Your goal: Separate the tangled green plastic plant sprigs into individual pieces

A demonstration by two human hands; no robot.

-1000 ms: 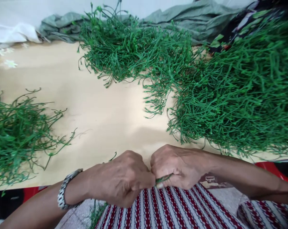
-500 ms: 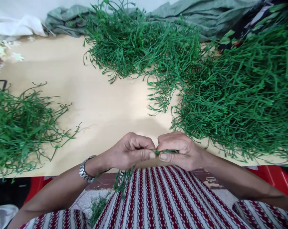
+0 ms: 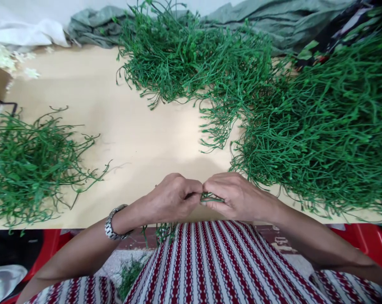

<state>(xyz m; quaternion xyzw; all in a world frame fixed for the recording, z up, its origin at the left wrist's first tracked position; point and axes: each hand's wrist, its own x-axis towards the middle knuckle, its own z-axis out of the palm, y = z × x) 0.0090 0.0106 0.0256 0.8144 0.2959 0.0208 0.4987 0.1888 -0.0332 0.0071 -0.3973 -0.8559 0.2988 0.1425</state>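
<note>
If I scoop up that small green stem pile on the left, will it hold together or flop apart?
The left pile looks loosely tangled, so it would probably lift as a clump. Its thin curved stems suggest it is light and floppy. Stray ends would likely snag or drop.

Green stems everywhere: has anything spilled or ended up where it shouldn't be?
A few have. Some green sprigs lie on the floor under the table edge, away from the left pile and the big right pile. Both hands, left hand and right hand, pinch one stem between them.
</note>
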